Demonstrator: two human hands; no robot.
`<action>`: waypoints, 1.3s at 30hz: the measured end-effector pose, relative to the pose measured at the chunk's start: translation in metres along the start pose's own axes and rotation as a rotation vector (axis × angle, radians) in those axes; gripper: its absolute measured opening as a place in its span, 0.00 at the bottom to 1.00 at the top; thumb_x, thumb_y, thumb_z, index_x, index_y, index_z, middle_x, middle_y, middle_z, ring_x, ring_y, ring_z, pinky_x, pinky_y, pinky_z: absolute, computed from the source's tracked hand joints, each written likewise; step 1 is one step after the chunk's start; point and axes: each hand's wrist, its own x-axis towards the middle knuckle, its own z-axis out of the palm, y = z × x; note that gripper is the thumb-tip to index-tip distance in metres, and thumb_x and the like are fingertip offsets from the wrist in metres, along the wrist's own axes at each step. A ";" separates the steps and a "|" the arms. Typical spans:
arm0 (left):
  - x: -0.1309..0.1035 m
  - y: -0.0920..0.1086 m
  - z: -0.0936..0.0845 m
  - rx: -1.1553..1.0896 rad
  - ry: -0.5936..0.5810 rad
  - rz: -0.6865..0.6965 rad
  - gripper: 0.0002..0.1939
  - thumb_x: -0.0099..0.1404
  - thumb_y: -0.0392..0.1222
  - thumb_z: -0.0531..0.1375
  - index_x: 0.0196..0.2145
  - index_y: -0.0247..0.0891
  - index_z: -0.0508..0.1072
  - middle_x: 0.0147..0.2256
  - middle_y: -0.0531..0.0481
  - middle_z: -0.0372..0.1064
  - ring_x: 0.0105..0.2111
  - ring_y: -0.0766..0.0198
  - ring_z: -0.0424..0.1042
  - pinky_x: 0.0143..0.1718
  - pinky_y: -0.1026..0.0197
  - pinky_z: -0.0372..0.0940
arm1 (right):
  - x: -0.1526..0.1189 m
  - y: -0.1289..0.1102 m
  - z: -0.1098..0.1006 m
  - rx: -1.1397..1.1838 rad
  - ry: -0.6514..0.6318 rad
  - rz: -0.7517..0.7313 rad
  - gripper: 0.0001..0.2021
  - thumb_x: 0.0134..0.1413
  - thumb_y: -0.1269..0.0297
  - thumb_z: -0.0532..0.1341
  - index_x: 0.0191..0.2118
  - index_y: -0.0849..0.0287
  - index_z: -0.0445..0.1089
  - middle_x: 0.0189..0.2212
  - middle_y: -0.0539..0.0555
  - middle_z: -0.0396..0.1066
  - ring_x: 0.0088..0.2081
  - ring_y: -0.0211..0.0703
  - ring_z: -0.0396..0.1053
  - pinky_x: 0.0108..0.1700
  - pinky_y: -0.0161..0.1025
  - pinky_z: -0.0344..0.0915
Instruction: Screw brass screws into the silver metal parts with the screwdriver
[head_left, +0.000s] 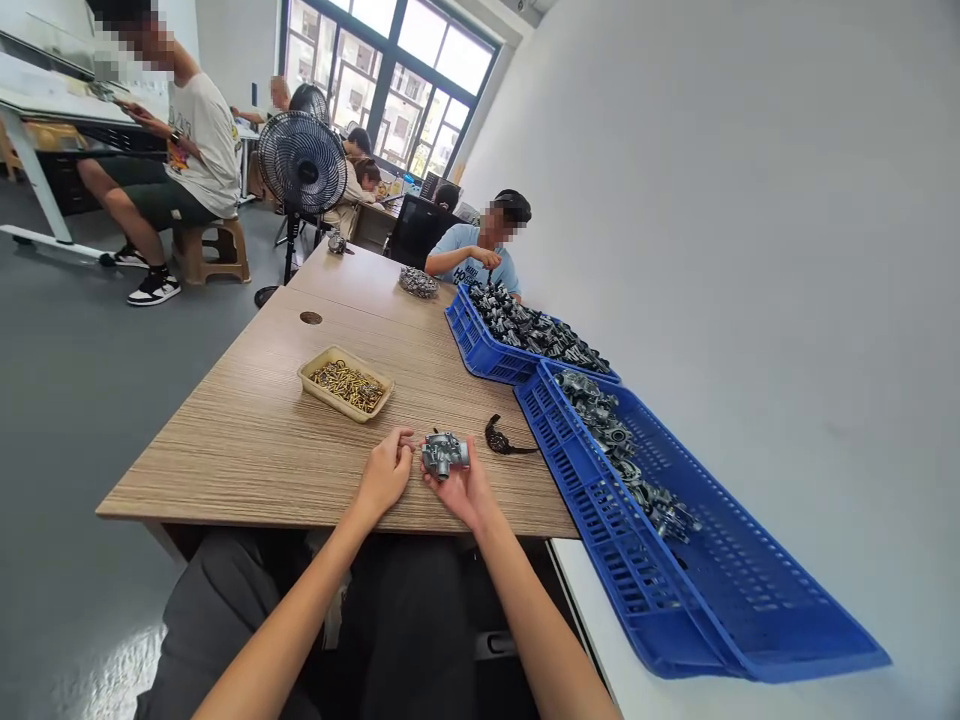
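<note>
Both forearms reach forward from the lower edge of view, converging over the near edge of a light brown, wood-grained table (225, 450). The right hand (469, 492) is turned palm up beneath a silver-grey cast-metal component (444, 457), its thumb along the right side, gripping and supporting the piece just above the tabletop. The component sits between the two hands, with a short tubular outlet pointing toward the wearer. The left hand (388, 470) is held back upward, wrist straight, fingers curled inward, with the fingertips close against the component's left side; whether they touch it or pinch something small cannot be determined. Beyond the left hand rests a cream rectangular plastic tray (328, 401) containing brass-coloured fasteners (349, 385). A black curled strap-like item (498, 438) lies just beyond and to the right of the component. At the table's right side is a long blue perforated plastic crate (600, 525), partly filled with grey metal parts (619, 432); a second blue plastic crate (486, 350), heaped with similar parts, adjoins its far end
</note>
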 end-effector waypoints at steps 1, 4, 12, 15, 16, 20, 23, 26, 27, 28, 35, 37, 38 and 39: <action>0.000 -0.001 0.000 0.003 -0.010 0.002 0.14 0.71 0.34 0.52 0.51 0.40 0.70 0.42 0.45 0.80 0.44 0.56 0.80 0.50 0.51 0.71 | -0.003 0.000 0.003 0.020 -0.005 0.020 0.37 0.59 0.25 0.50 0.46 0.55 0.76 0.43 0.60 0.80 0.40 0.52 0.77 0.43 0.49 0.73; -0.001 -0.002 -0.001 0.009 -0.028 0.004 0.14 0.71 0.35 0.52 0.51 0.40 0.70 0.41 0.45 0.80 0.42 0.56 0.80 0.48 0.52 0.71 | -0.009 0.000 0.010 0.061 -0.009 0.057 0.40 0.61 0.25 0.45 0.46 0.58 0.77 0.39 0.61 0.80 0.37 0.51 0.77 0.41 0.49 0.73; -0.003 0.002 -0.004 0.028 -0.057 -0.012 0.14 0.70 0.34 0.53 0.51 0.39 0.70 0.40 0.46 0.80 0.36 0.58 0.79 0.44 0.54 0.71 | -0.033 -0.001 0.021 0.022 0.052 -0.065 0.38 0.52 0.24 0.59 0.50 0.55 0.75 0.43 0.61 0.79 0.39 0.53 0.77 0.42 0.49 0.73; -0.004 0.004 -0.006 0.048 -0.060 -0.004 0.14 0.69 0.35 0.53 0.51 0.39 0.70 0.39 0.46 0.79 0.34 0.59 0.78 0.42 0.55 0.71 | -0.051 -0.010 0.020 -0.089 0.093 -0.206 0.40 0.36 0.38 0.77 0.55 0.53 0.73 0.50 0.59 0.76 0.50 0.56 0.74 0.51 0.48 0.72; -0.004 0.004 -0.006 0.059 -0.065 -0.002 0.14 0.69 0.35 0.53 0.51 0.39 0.70 0.38 0.47 0.79 0.34 0.59 0.78 0.42 0.55 0.71 | -0.059 -0.015 0.020 -0.192 0.107 -0.267 0.41 0.35 0.42 0.79 0.56 0.53 0.72 0.52 0.59 0.75 0.53 0.56 0.73 0.54 0.48 0.71; -0.008 0.005 -0.008 0.098 -0.099 0.008 0.15 0.69 0.36 0.53 0.52 0.39 0.70 0.38 0.47 0.79 0.33 0.59 0.77 0.42 0.55 0.70 | -0.092 -0.031 0.017 -0.669 0.226 -0.393 0.42 0.38 0.50 0.80 0.60 0.51 0.69 0.56 0.59 0.72 0.55 0.56 0.72 0.56 0.50 0.70; -0.010 0.006 -0.010 0.140 -0.122 0.013 0.16 0.69 0.37 0.53 0.53 0.39 0.70 0.39 0.47 0.78 0.32 0.60 0.77 0.40 0.56 0.70 | -0.113 -0.037 0.013 -0.942 0.317 -0.453 0.41 0.42 0.48 0.78 0.62 0.50 0.68 0.58 0.60 0.71 0.57 0.58 0.70 0.55 0.51 0.71; -0.011 0.007 -0.013 0.181 -0.148 0.015 0.17 0.68 0.39 0.53 0.53 0.38 0.70 0.39 0.46 0.78 0.32 0.59 0.77 0.40 0.56 0.70 | -0.130 -0.034 0.004 -1.092 0.381 -0.500 0.41 0.44 0.47 0.77 0.64 0.49 0.67 0.57 0.60 0.72 0.58 0.60 0.69 0.58 0.55 0.69; -0.011 0.008 -0.014 0.189 -0.157 0.013 0.17 0.68 0.40 0.53 0.53 0.38 0.70 0.39 0.46 0.78 0.33 0.59 0.77 0.40 0.56 0.70 | -0.137 -0.031 0.000 -1.131 0.407 -0.507 0.41 0.44 0.46 0.77 0.64 0.49 0.67 0.56 0.60 0.73 0.57 0.61 0.69 0.59 0.56 0.68; -0.011 0.009 -0.016 0.193 -0.166 0.010 0.17 0.68 0.41 0.53 0.53 0.38 0.70 0.39 0.46 0.79 0.33 0.59 0.77 0.39 0.56 0.70 | -0.145 -0.027 -0.005 -1.166 0.438 -0.509 0.41 0.45 0.46 0.77 0.64 0.49 0.67 0.56 0.60 0.73 0.57 0.62 0.69 0.60 0.58 0.67; -0.016 0.006 -0.027 0.278 -0.216 -0.038 0.20 0.66 0.45 0.54 0.53 0.39 0.71 0.41 0.46 0.80 0.33 0.58 0.78 0.39 0.55 0.70 | -0.251 0.004 -0.051 -1.254 0.883 -0.399 0.38 0.49 0.43 0.74 0.63 0.52 0.66 0.56 0.62 0.72 0.57 0.59 0.70 0.57 0.56 0.70; -0.017 0.004 -0.030 0.316 -0.239 -0.042 0.20 0.66 0.47 0.55 0.54 0.40 0.71 0.41 0.47 0.80 0.34 0.57 0.78 0.39 0.56 0.70 | -0.294 0.009 -0.069 -1.259 1.063 -0.323 0.36 0.51 0.43 0.73 0.62 0.54 0.67 0.56 0.62 0.72 0.55 0.58 0.70 0.52 0.53 0.72; -0.018 0.004 -0.031 0.326 -0.256 -0.045 0.21 0.66 0.47 0.55 0.54 0.41 0.71 0.41 0.47 0.80 0.34 0.56 0.78 0.38 0.56 0.70 | -0.317 0.010 -0.080 -1.261 1.168 -0.294 0.36 0.52 0.42 0.72 0.61 0.55 0.67 0.55 0.63 0.72 0.54 0.57 0.71 0.50 0.53 0.73; -0.019 0.005 -0.032 0.343 -0.265 -0.055 0.21 0.66 0.47 0.55 0.54 0.42 0.71 0.41 0.48 0.80 0.34 0.57 0.78 0.38 0.56 0.70 | -0.340 0.011 -0.092 -1.263 1.259 -0.260 0.36 0.52 0.41 0.71 0.60 0.56 0.67 0.55 0.63 0.72 0.53 0.57 0.71 0.49 0.53 0.73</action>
